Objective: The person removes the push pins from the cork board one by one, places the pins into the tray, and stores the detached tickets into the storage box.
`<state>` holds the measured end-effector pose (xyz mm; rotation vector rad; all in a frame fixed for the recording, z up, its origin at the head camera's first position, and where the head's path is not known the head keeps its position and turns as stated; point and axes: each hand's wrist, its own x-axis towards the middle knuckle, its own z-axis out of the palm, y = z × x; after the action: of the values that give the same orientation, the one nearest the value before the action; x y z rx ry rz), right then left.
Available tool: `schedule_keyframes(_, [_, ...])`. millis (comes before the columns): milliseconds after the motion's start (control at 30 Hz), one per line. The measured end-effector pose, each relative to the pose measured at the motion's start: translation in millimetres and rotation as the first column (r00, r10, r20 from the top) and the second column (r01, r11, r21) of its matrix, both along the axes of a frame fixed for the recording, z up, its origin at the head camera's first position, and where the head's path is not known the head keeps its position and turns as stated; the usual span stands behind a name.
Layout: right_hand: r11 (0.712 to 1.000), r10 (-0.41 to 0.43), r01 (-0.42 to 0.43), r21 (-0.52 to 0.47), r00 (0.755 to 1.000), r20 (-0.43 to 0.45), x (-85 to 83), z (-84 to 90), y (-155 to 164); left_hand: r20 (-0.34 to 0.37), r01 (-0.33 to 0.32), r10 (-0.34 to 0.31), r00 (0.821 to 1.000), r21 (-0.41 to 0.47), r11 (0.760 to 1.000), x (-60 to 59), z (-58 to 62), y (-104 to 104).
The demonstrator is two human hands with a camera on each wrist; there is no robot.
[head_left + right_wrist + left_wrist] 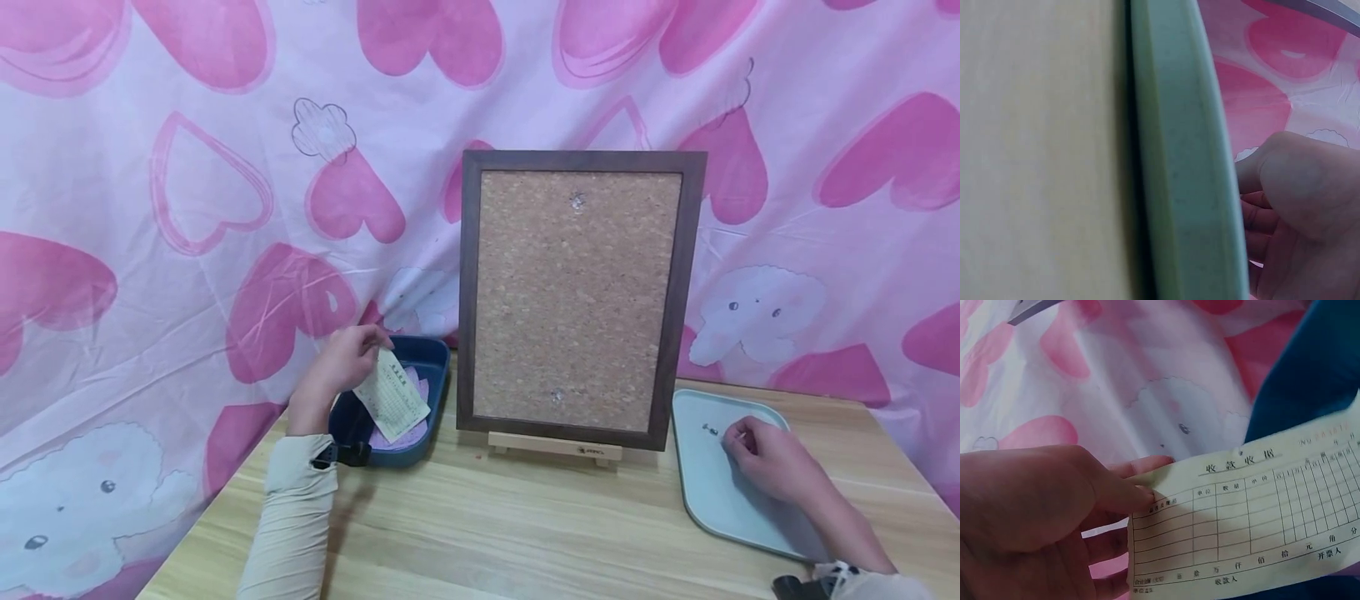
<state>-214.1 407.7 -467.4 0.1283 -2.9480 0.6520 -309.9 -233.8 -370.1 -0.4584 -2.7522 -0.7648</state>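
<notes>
My left hand [351,360] pinches a pale yellow receipt slip [392,395] by one end, over a dark blue bin [417,457]. In the left wrist view the thumb lies on the slip [1241,519], which is printed with a table and Chinese characters. Pink papers [405,437] lie in the bin beneath it. Over a pale green tray [712,508] is my right hand [772,457], its fingers curled beside a few tiny dark items [709,430]. Its fingertips are hidden, so whether they hold anything cannot be seen.
A cork board [573,300] in a dark brown frame stands upright on a small wooden stand [555,447] between the hands. Small shiny bits [577,201] sit near its top and bottom. Behind the wooden table [480,533] hangs a pink heart-patterned cloth [217,167].
</notes>
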Motion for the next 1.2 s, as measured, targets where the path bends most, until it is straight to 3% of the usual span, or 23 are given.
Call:
schedule_keyframes(367, [0.999,-0.042,0.042,-0.012,0.998,0.037,-2.2,-0.1,5.0,0.03,-0.025,0.025,0.999,-0.016,1.0,-7.2,-13.1,3.5])
schedule_keyframes(467, [0.998,-0.066,0.067,-0.021,0.997,0.039,-2.7,-1.0,5.5,-0.002,-0.006,0.006,1.0,-0.029,1.0,-15.0,-22.7,-0.2])
schedule_keyframes(500, [0.997,-0.072,0.073,-0.023,0.997,0.039,-2.5,-1.2,5.3,-0.023,0.025,-0.025,0.999,-0.008,1.0,-27.8,-37.1,-9.5])
schedule_keyframes(600, [0.996,-0.086,0.088,-0.028,0.995,0.04,-1.9,-1.8,4.9,-0.017,0.049,-0.049,0.999,0.001,0.999,-32.1,-44.4,-12.5])
schedule_keyframes(700, [0.994,-0.098,0.1,-0.033,0.994,0.053,-1.6,-1.4,4.9,-0.011,0.056,-0.056,0.998,0.021,0.998,-28.6,-44.6,-9.5])
schedule_keyframes(733, [0.994,-0.103,0.105,-0.034,0.993,0.059,-1.4,-1.3,4.7,0.001,0.031,-0.031,1.0,0.005,1.0,-16.8,-32.8,0.2])
schedule_keyframes(833, [0.992,-0.116,0.119,-0.039,0.99,0.075,-0.9,-0.8,3.7,-0.043,0.018,-0.017,0.999,0.013,1.0,-12.9,-30.6,6.4])
schedule_keyframes(1033, [0.99,-0.134,0.138,-0.04,0.987,0.087,1.1,1.4,3.0,-0.091,-0.017,0.016,0.996,-0.009,1.0,-13.5,-30.8,10.6])
schedule_keyframes(1133, [0.989,-0.138,0.142,-0.038,0.987,0.088,2.0,2.1,3.6,-0.094,-0.001,0.0,0.996,-0.016,1.0,-15.8,-30.7,10.8])
schedule_keyframes(1200, [0.989,-0.14,0.144,-0.038,0.986,0.091,2.5,2.5,4.1,-0.092,0.042,-0.041,0.995,0.009,0.999,-17.1,-28.4,13.3])
